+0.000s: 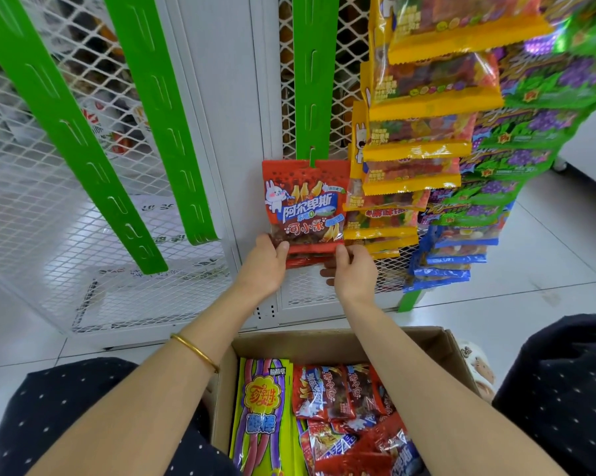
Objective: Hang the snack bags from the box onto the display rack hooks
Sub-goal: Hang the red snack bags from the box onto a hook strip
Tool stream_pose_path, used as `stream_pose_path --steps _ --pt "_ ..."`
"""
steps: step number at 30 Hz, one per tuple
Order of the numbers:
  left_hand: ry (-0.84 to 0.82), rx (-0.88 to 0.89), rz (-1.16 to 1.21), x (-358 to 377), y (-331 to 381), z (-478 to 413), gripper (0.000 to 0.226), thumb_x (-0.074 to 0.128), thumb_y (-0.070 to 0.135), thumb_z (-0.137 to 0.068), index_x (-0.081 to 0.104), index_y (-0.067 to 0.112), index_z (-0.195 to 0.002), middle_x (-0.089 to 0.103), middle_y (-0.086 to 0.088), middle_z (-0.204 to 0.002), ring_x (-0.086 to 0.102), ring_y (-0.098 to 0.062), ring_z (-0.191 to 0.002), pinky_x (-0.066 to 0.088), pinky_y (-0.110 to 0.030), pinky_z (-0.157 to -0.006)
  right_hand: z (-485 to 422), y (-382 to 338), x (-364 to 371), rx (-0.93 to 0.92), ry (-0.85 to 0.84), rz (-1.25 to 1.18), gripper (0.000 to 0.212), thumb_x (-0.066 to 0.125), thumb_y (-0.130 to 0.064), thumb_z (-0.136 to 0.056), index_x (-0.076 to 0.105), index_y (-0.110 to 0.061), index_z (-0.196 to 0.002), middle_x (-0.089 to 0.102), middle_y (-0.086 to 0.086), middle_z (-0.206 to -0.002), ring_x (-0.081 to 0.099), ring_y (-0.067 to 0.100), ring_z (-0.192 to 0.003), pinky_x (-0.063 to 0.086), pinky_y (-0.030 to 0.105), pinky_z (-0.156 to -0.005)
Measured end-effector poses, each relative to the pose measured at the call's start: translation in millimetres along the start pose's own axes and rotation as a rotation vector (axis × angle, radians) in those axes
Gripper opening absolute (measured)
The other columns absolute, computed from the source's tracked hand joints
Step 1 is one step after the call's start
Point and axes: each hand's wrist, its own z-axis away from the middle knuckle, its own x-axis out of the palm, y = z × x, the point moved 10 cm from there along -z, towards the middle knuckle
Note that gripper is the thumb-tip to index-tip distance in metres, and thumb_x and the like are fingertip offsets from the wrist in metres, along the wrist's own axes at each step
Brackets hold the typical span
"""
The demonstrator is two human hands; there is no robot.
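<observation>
One red snack bag [303, 204] hangs flat against the white mesh panel [83, 207], its top edge at the hook [312, 162] on the bottom tip of the middle green hanging strip [315, 80]. Two hands hold it by its lower corners. The left hand [265, 266] pinches the bottom left corner, with the thumb [282, 247] on the printed front and the other fingers hidden behind the bag. The right hand [353, 273] pinches the bottom right corner, with its thumb [341, 252] on the front and its curled fingers [327, 271] showing just below the bag's bottom edge. Three green strips show their slots: two bare strips [83, 142] on the left, and the middle one bearing this single bag. The lower end of a fourth strip [409, 300] pokes out under the stocked columns on the right. Those columns are yellow-edged gummy bags [423, 108], green grape-print bags [530, 125] and, lower down, blue-edged bags [454, 259]; they overlap too closely to count. Below the forearms stands one open cardboard box [324, 341]. It holds a loose heap of more red bags [337, 393] on the right and a stack of long yellow-green candy packs [262, 407] on the left. One gold bangle [195, 352] circles the left wrist.
</observation>
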Motion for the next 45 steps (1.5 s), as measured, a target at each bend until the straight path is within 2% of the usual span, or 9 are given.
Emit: stream_pose_path --steps 5,9,15,20,25,32,37,40,45 --pt "-0.057 -0.122 -0.105 8 -23 16 0.039 0.035 0.03 -0.101 0.041 -0.003 -0.121 0.058 -0.013 -0.097 0.051 -0.017 -0.073 0.035 -0.03 -0.057 10 26 -20 -0.014 -0.164 0.123 0.013 0.049 -0.023 -0.096 0.051 -0.01 -0.097 0.064 0.007 -0.082 0.063 0.011 -0.061 0.052 0.027 -0.055" --pt "-0.294 -0.209 -0.284 48 -39 46 0.055 0.032 0.031 -0.102 0.027 -0.012 -0.136 0.049 -0.027 -0.131 0.05 -0.034 -0.119 0.04 -0.031 -0.088 10 73 -53 0.034 -0.391 0.402 0.01 0.058 -0.019 -0.091 0.054 -0.009 -0.092 0.065 0.011 -0.083 0.064 0.02 -0.065 0.045 0.02 -0.048" --pt "-0.527 -0.159 -0.4 114 -43 75 0.046 0.037 0.039 -0.099 0.053 -0.003 -0.11 0.047 -0.007 -0.071 0.05 -0.021 -0.072 0.03 -0.028 -0.057 29 143 -80 0.012 -0.659 0.921 0.029 0.065 -0.021 -0.086 0.063 -0.007 -0.11 0.063 0.011 -0.113 0.057 0.025 -0.106 0.043 0.031 -0.091" --pt "-0.59 -0.088 -0.409 136 -26 78 0.054 0.036 0.039 -0.099 0.045 -0.005 -0.128 0.058 -0.021 -0.114 0.057 -0.032 -0.105 0.038 -0.03 -0.073 45 193 -89 0.099 -0.632 1.002 0.053 0.057 -0.038 -0.09 0.041 -0.011 -0.133 0.055 0.013 -0.126 0.054 0.029 -0.113 0.044 0.037 -0.092" --pt "-0.605 -0.064 -0.391 144 -21 74 0.051 0.038 0.043 -0.097 0.042 0.003 -0.129 0.054 -0.013 -0.123 0.054 -0.026 -0.109 0.044 -0.035 -0.091 63 220 -87 0.13 -0.585 1.217 0.036 0.056 -0.044 -0.086 0.056 -0.015 -0.109 0.062 0.004 -0.107 0.061 0.026 -0.097 0.048 0.033 -0.073" --pt "-0.694 -0.223 -0.11 154 -20 90 0.046 0.039 0.04 -0.098 0.037 0.01 -0.133 0.053 -0.012 -0.125 0.058 -0.018 -0.101 0.052 -0.024 -0.075 40 189 -104 0.125 -0.396 1.012 0.018 0.056 -0.024 -0.087 0.067 -0.011 -0.091 0.068 0.008 -0.095 0.065 0.03 -0.086 0.052 0.034 -0.071" --pt "-0.786 -0.465 0.538 171 -2 111 0.072 0.06 0.047 -0.083 0.034 0.01 -0.138 0.037 -0.018 -0.145 0.046 -0.033 -0.126 0.048 -0.045 -0.096 58 74 -56 -0.291 -0.482 0.534 0.017 0.062 -0.012 -0.084 0.072 -0.008 -0.097 0.072 0.009 -0.098 0.065 0.022 -0.093 0.048 0.033 -0.083" --pt "-0.615 -0.401 0.594 153 0 93 0.05 0.06 0.042 -0.087 0.05 0.014 -0.127 0.058 -0.013 -0.126 0.061 -0.026 -0.098 0.056 -0.04 -0.072 82 35 -36 -0.378 -0.536 0.372 0.023 0.063 -0.01 -0.085 0.069 -0.008 -0.107 0.069 0.008 -0.106 0.06 0.017 -0.1 0.044 0.027 -0.089" --pt "-0.451 -0.365 0.525 104 -16 70 0.032 0.046 0.026 -0.098 0.052 0.009 -0.124 0.062 -0.009 -0.114 0.06 -0.026 -0.102 0.05 -0.044 -0.089 72 31 -43 -0.203 -0.486 0.304 0.024 0.053 0.003 -0.085 0.068 -0.01 -0.099 0.065 0.001 -0.102 0.06 0.009 -0.09 0.047 0.027 -0.091"
